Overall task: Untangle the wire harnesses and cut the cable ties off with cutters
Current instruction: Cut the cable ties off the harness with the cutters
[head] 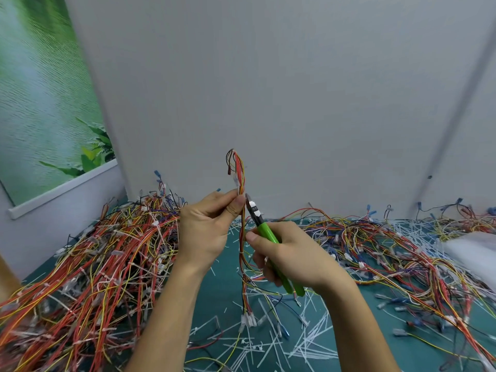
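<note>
A held wire harness (242, 264) hangs upright in the middle of the view, and everything else is placed from it. The left hand (206, 229) pinches it near its top between thumb and curled fingers, so a short loop of red, yellow and black wires stands above the grip. The rest drops straight down to a cluster of pale connectors (247, 320) lying on the green mat (222, 285).

Just right of the harness, the right hand (290, 253) is wrapped round the green handles of the cutters (264, 229), thumb on top. The tool slants up and to the left, its dark head ending right beside the wires and close to the left thumb (whether the blades touch a wire or a tie cannot be told). A white cable tie (241, 253) circles the harness below the left hand, level with the right thumb.

Left of the harness lies a thick heap of tangled harnesses (94, 264), mostly red and yellow. To its right a looser tangle (402, 251) spreads over the mat. Below and around its lower end, cut white ties (268, 345) litter the mat. Behind it rises a plain grey wall (268, 76), with a leafy green poster (40, 103) far to the left.
</note>
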A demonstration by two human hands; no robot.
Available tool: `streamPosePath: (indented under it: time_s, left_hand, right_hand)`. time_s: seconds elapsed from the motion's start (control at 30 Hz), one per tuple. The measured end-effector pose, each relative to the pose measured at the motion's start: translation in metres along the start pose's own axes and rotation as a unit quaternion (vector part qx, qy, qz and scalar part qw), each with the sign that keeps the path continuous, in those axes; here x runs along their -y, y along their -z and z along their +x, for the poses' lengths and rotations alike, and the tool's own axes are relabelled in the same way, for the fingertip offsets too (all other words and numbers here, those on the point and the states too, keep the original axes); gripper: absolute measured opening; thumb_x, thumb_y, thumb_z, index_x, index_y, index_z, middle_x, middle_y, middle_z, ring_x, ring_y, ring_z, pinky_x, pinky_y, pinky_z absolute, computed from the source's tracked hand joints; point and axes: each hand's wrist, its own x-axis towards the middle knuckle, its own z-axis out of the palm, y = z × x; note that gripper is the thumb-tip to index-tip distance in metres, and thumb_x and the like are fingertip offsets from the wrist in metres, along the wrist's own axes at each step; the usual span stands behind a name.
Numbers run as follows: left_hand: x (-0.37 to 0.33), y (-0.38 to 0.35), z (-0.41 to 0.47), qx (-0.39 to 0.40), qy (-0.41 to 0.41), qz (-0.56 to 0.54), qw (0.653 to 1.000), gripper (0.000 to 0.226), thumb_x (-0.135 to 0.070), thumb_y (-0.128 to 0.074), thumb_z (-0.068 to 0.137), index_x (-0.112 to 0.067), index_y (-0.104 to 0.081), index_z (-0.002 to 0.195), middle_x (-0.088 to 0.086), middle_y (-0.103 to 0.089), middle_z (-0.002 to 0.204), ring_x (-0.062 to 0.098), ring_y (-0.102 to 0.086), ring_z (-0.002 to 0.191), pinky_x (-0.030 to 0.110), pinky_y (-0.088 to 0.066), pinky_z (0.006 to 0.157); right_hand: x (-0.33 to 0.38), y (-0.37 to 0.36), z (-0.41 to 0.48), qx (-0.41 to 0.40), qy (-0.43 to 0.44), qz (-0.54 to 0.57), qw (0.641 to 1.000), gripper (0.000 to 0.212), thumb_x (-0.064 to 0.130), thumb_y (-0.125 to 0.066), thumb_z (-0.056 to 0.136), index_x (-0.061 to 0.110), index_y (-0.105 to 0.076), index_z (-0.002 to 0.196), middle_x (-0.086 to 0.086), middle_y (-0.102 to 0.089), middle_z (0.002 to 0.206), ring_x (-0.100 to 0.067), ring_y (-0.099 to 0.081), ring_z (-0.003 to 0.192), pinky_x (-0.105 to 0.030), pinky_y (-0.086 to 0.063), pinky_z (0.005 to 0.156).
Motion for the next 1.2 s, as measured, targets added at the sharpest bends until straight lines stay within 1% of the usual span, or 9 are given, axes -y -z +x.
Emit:
streamPosePath:
  time_s: [0.17, 0.27, 0.47, 0.57, 0.67, 0.77, 0.87, 0.97, 1.2]
  left_hand:
    - [0.001, 0.003, -0.001, 0.040, -0.064, 0.080, 0.994, 0.021, -0.017, -0.073, 0.088, -0.022, -0.077, 0.108, -0.002, -0.064, 0.076, 0.005, -0.056, 0.070, 0.020, -0.046, 0.063]
    - [0.002, 0.003, -0.003, 0.065, -0.074, 0.104, 0.990, 0.021, -0.014, -0.074, 0.089, -0.012, -0.078, 0.109, 0.005, -0.067, 0.081, 0.020, -0.064, 0.075, 0.034, -0.053, 0.066]
    - [0.005, 0.005, -0.002, 0.100, -0.095, 0.134, 0.981, 0.022, -0.012, -0.072, 0.090, -0.010, -0.077, 0.111, 0.008, -0.062, 0.080, 0.026, -0.060, 0.075, 0.037, -0.049, 0.063]
    - [0.007, 0.005, -0.002, 0.072, -0.073, 0.115, 0.988, 0.023, -0.014, -0.074, 0.090, -0.014, -0.077, 0.112, 0.003, -0.065, 0.081, 0.022, -0.062, 0.076, 0.037, -0.051, 0.065]
    - [0.006, 0.000, -0.002, 0.036, -0.054, 0.084, 0.994, 0.021, -0.020, -0.075, 0.088, -0.024, -0.079, 0.108, -0.009, -0.072, 0.083, 0.008, -0.065, 0.075, 0.020, -0.048, 0.067]
    - [0.003, -0.006, -0.002, 0.002, 0.044, -0.004, 0.999, 0.012, -0.027, -0.079, 0.081, -0.033, -0.082, 0.090, -0.005, -0.079, 0.089, 0.008, -0.074, 0.082, 0.017, -0.055, 0.073]
    - [0.004, -0.005, -0.001, -0.006, 0.132, -0.052, 0.990, 0.013, -0.030, -0.080, 0.074, -0.020, -0.079, 0.083, 0.001, -0.078, 0.083, 0.010, -0.072, 0.075, 0.018, -0.055, 0.069]
    - [0.006, -0.002, 0.001, 0.005, 0.165, -0.048, 0.985, 0.024, -0.030, -0.078, 0.073, -0.013, -0.075, 0.090, 0.000, -0.077, 0.081, 0.010, -0.070, 0.075, 0.020, -0.056, 0.070]
    - [0.008, -0.001, -0.001, 0.012, 0.168, 0.012, 0.986, 0.022, -0.034, -0.075, 0.079, -0.016, -0.075, 0.092, -0.003, -0.077, 0.082, 0.006, -0.069, 0.077, 0.016, -0.053, 0.069]
  right_hand:
    - [0.003, 0.003, -0.005, 0.015, -0.047, 0.039, 0.998, 0.029, 0.034, -0.056, 0.104, 0.006, -0.060, 0.098, -0.006, -0.066, 0.076, -0.024, -0.063, 0.056, -0.033, -0.049, 0.051]
    - [0.006, 0.004, -0.006, 0.024, -0.072, 0.071, 0.995, 0.035, 0.031, -0.057, 0.104, -0.001, -0.059, 0.116, -0.006, -0.066, 0.076, -0.027, -0.064, 0.059, -0.032, -0.049, 0.053]
    - [0.005, 0.005, -0.004, 0.021, -0.087, 0.086, 0.992, 0.032, 0.032, -0.058, 0.103, 0.002, -0.061, 0.115, -0.006, -0.065, 0.075, -0.029, -0.061, 0.059, -0.032, -0.049, 0.053]
    - [0.003, 0.003, -0.002, 0.002, -0.071, 0.070, 0.995, 0.034, 0.034, -0.058, 0.103, 0.002, -0.064, 0.112, -0.002, -0.062, 0.066, -0.026, -0.056, 0.051, -0.031, -0.045, 0.051]
    - [0.002, -0.001, 0.002, -0.025, -0.055, 0.061, 0.996, 0.039, 0.034, -0.058, 0.103, -0.004, -0.062, 0.111, 0.005, -0.059, 0.059, -0.019, -0.053, 0.045, -0.028, -0.043, 0.045]
    - [0.002, -0.003, 0.003, -0.049, -0.050, 0.057, 0.996, 0.040, 0.035, -0.058, 0.103, -0.004, -0.062, 0.107, 0.005, -0.057, 0.059, -0.018, -0.052, 0.044, -0.026, -0.043, 0.043]
    - [0.000, -0.004, 0.005, -0.062, -0.046, 0.033, 0.996, 0.040, 0.035, -0.057, 0.102, -0.004, -0.059, 0.096, 0.001, -0.054, 0.061, -0.018, -0.050, 0.044, -0.024, -0.042, 0.041]
    - [0.001, -0.008, 0.006, -0.066, -0.037, 0.005, 0.997, 0.033, 0.035, -0.057, 0.103, 0.011, -0.055, 0.080, 0.000, -0.052, 0.061, -0.016, -0.049, 0.044, -0.023, -0.042, 0.041]
    - [0.003, -0.012, 0.006, -0.047, -0.062, 0.041, 0.996, 0.028, 0.034, -0.056, 0.103, 0.011, -0.053, 0.087, -0.006, -0.058, 0.070, -0.021, -0.055, 0.044, -0.029, -0.046, 0.043]
